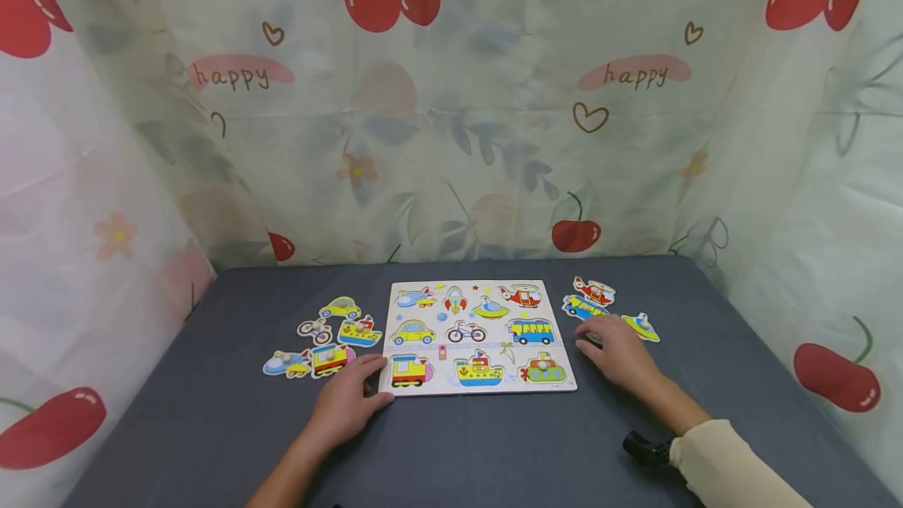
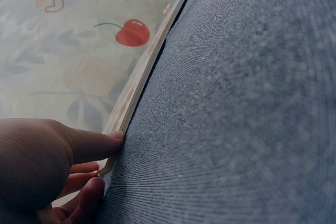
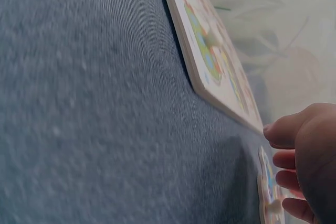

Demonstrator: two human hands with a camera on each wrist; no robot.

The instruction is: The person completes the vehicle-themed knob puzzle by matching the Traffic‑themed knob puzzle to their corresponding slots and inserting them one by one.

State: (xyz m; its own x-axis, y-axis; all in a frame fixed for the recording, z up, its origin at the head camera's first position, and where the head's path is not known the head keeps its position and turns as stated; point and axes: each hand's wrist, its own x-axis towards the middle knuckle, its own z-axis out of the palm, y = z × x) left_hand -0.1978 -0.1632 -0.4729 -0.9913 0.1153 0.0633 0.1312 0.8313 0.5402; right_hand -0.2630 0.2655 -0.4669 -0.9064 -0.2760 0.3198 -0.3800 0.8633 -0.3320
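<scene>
A white puzzle board point(image 1: 440, 316) with printed vehicles lies flat on the table. My left hand point(image 1: 346, 400) grips its near left corner, thumb along the front edge and fingers at the left side. In the board's near right corner sits a submarine piece point(image 1: 545, 369), its knob showing in the right wrist view. My right hand point(image 1: 621, 353) hovers right of the board with loosely bent fingers and nothing visible in its grasp. Close by it are a bus piece point(image 1: 582, 307), a helicopter piece point(image 1: 596, 291) and a flying saucer piece point(image 1: 642, 327); the hand covers part of this group.
Left of the board lie a car piece point(image 1: 341, 306), a bicycle piece point(image 1: 315, 330), a ship piece point(image 1: 360, 331), an airplane piece point(image 1: 285, 364) and a train piece point(image 1: 328, 359). A dark grey cloth point(image 1: 480, 453) covers the table. Cherry-printed curtains point(image 1: 466, 139) hang around it.
</scene>
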